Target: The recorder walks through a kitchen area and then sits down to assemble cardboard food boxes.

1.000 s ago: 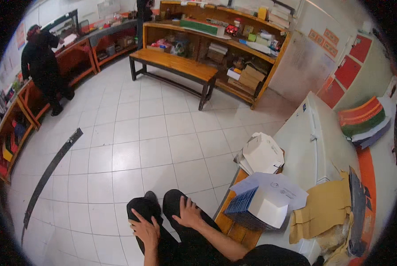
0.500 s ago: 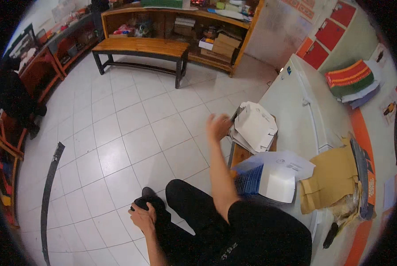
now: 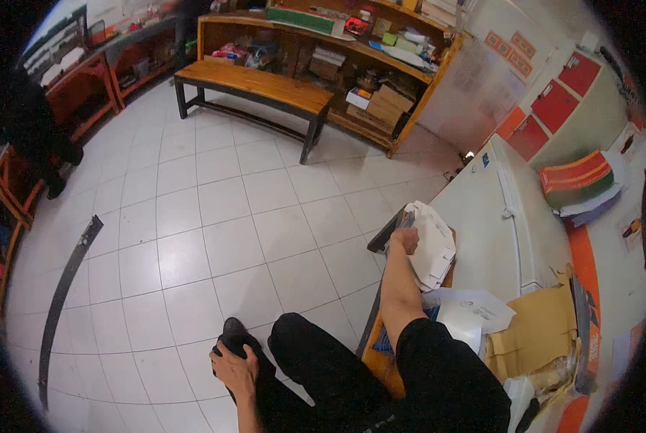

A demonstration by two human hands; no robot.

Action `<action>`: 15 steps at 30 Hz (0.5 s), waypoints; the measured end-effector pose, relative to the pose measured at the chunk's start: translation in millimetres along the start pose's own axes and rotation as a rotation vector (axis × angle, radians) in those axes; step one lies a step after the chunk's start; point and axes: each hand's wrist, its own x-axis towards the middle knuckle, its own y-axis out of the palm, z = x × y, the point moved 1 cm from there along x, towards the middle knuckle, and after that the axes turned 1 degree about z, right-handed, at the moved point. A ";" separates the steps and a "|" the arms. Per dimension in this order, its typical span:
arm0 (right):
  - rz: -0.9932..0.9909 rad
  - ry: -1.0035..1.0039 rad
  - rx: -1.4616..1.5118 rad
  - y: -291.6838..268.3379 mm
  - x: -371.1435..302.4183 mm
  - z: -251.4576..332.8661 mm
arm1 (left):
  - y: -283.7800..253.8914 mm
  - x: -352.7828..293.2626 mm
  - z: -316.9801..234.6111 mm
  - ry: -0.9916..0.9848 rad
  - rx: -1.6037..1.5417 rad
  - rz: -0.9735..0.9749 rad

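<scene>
My left hand (image 3: 235,369) lies over my black-trousered leg (image 3: 265,386), fingers spread and holding nothing. My right arm stretches forward to a stack of flat white cardboard boxes (image 3: 432,249). At the near-left edge of that stack, my right hand (image 3: 406,239) has its fingers curled in. What they hold, if anything, is hidden. Closer to me, partly behind my right arm, sits an opened white cardboard box (image 3: 474,310) with a small printed mark. Blue ridged edges (image 3: 385,340) show beside it, mostly covered by my sleeve.
The boxes rest on a wooden bench (image 3: 370,335) along a pale chest freezer (image 3: 492,216). Brown cardboard (image 3: 532,332) lies at the right. Another wooden bench (image 3: 254,86) stands before shelves (image 3: 438,79). A person in dark clothes (image 3: 38,137) is at the far left. A black strip (image 3: 67,303) marks the tiled floor.
My right hand has moved forward and right, from beside the white stack onto its edge, and its fingers have curled in. My left hand stays on my leg. The view has shifted.
</scene>
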 end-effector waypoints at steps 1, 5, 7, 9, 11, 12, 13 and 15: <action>-0.151 -0.009 0.029 -5.3 0.9 3.3 | 3.3 0.2 0.1 0.012 -0.004 -0.014; -0.718 -0.191 -0.063 -32.8 9.8 29.1 | 0.3 -1.0 -1.4 0.011 -0.025 0.015; -0.891 -0.351 -0.001 -50.0 -0.7 55.3 | -1.8 -2.3 -1.1 0.011 -0.035 0.006; -0.956 -0.705 0.163 -68.9 -35.5 76.6 | -3.1 -6.1 3.5 0.004 -0.043 -0.006; -0.708 -1.052 0.293 -72.6 -85.0 88.5 | -0.3 -9.4 10.1 0.022 -0.130 -0.046; -0.563 -1.212 0.313 -68.0 -117.2 88.4 | 7.0 -8.3 24.7 0.020 -0.128 -0.060; -0.371 -1.359 0.301 -65.3 -155.8 82.2 | 17.1 -4.2 44.2 0.109 -0.305 -0.084; -0.014 -1.616 0.241 -73.0 -231.9 54.8 | 7.4 -5.8 46.6 0.212 -0.485 -0.109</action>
